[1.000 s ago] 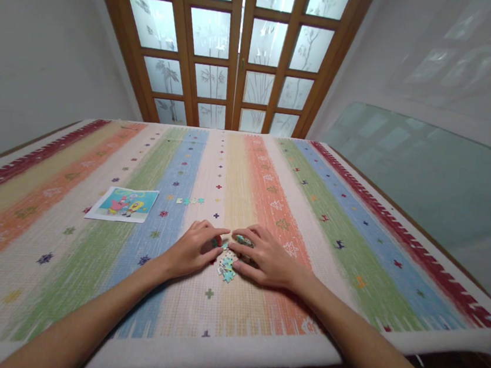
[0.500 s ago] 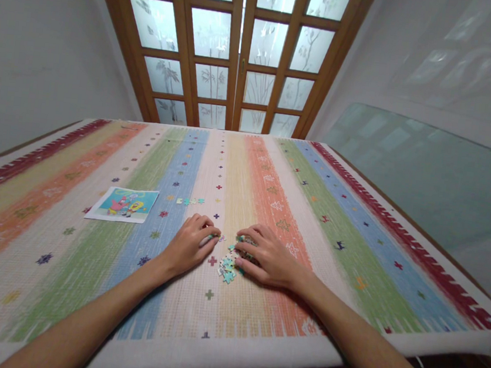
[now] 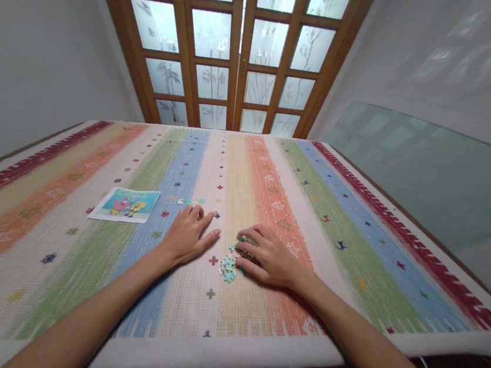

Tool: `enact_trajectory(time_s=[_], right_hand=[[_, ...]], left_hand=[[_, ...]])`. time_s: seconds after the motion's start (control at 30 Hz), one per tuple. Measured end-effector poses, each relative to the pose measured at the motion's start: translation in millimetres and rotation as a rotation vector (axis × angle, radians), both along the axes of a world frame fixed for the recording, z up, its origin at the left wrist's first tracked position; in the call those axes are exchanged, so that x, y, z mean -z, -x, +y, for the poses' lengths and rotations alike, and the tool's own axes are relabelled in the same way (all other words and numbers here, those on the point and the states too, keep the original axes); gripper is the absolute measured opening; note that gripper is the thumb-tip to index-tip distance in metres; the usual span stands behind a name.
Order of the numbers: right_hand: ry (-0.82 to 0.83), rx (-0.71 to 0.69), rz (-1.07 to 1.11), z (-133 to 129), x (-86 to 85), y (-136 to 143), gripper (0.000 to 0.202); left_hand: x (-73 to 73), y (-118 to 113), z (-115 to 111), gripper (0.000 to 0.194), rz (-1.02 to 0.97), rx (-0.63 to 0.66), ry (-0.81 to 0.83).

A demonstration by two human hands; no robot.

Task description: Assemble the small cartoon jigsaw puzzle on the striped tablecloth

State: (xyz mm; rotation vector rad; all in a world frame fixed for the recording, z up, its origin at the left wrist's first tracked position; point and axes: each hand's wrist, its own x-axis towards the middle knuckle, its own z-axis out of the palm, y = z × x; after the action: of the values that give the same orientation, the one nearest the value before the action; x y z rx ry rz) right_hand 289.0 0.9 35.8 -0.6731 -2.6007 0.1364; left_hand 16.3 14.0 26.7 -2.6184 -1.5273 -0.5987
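My left hand (image 3: pixel 190 235) rests palm down on the striped cloth, thumb and index finger spread apart, with nothing visible in it. Just beyond its fingertips lies a short row of joined puzzle pieces (image 3: pixel 192 201). My right hand (image 3: pixel 266 256) curls over puzzle pieces, some showing between its fingers; the palm side is hidden. Left of that hand's fingers is a small loose pile of teal and pale puzzle pieces (image 3: pixel 229 269). To the left, a printed cartoon picture (image 3: pixel 126 205) lies flat on the cloth.
The table carries a striped, patterned cloth (image 3: pixel 186 313) whose white front edge hangs down near me. A glass panel (image 3: pixel 428 169) leans at the right wall. Wooden doors with frosted panes (image 3: pixel 242 48) stand behind the table.
My left hand has opened from a pinch and moved slightly left and away from me. The small piece near its fingertips no longer shows there. My right hand has barely moved.
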Motion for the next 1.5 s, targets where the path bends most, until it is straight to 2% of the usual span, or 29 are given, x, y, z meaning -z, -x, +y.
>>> enact_trajectory(time_s=[0.17, 0.3, 0.53, 0.8, 1.1, 1.5], right_hand=[[-0.005, 0.001, 0.008, 0, 0.2, 0, 0.032], [-0.011, -0.005, 0.01, 0, -0.3, 0, 0.032], [-0.002, 0.001, -0.01, 0, -0.6, 0, 0.029], [0.001, -0.015, 0.003, 1, 0.8, 1, 0.031], [-0.008, -0.025, 0.009, 0, -0.1, 2, 0.027], [-0.023, -0.03, 0.02, 1, -0.8, 1, 0.029]], left_hand=[[-2.0, 6, 12, 0.047, -0.028, -0.039, -0.002], [-2.1, 6, 11, 0.045, -0.021, -0.02, -0.01], [4.1, 5, 14, 0.052, -0.044, -0.062, 0.036], [3.5, 6, 15, 0.05, -0.052, -0.041, 0.028], [4.0, 12, 18, 0.046, -0.034, -0.124, 0.006], [3.9, 12, 27, 0.046, 0.029, -0.129, 0.022]])
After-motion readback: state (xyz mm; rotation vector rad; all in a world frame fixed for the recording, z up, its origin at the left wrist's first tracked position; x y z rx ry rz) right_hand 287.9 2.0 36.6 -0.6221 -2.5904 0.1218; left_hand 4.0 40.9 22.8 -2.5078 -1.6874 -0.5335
